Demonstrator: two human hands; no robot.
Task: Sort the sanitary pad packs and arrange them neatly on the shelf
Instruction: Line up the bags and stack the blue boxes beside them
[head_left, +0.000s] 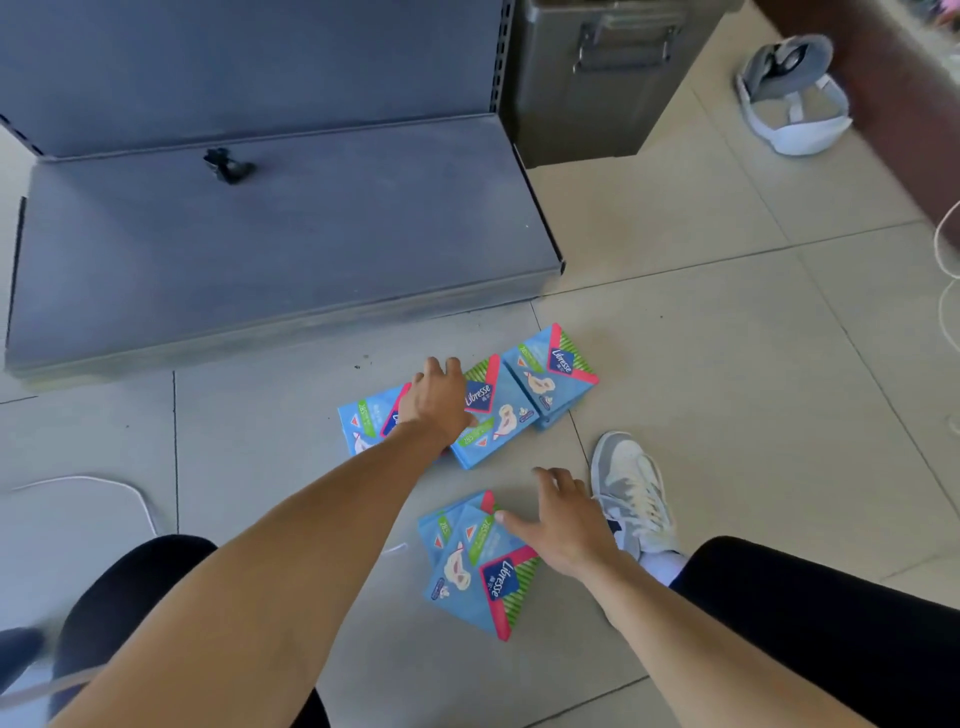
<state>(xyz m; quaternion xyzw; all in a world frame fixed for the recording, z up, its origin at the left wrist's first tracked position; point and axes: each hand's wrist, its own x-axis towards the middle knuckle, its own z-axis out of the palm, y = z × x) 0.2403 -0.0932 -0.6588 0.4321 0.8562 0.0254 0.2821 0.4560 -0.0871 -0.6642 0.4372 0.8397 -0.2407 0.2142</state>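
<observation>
1. On the floor (675, 291) in front of the shelf (270, 244): blue sanitary pad packs, all lying flat, none shelved yet.
2. Far row of three: left pack (363, 418), middle pack (493, 415), right pack (550, 371), side by side and skewed.
3. Near pile (478, 561): two overlapped, by the shoe (631, 488).
4. By judgement, barely begun; gathering, sorting and all placing still ahead.
5. Left hand (436, 397) laid over the far row between left and middle packs, fingers curled past the far edge; grip closed or not, cannot tell.
6. Right hand (563, 522) spread, thumb touching the near pile, grasping nothing.
</observation>
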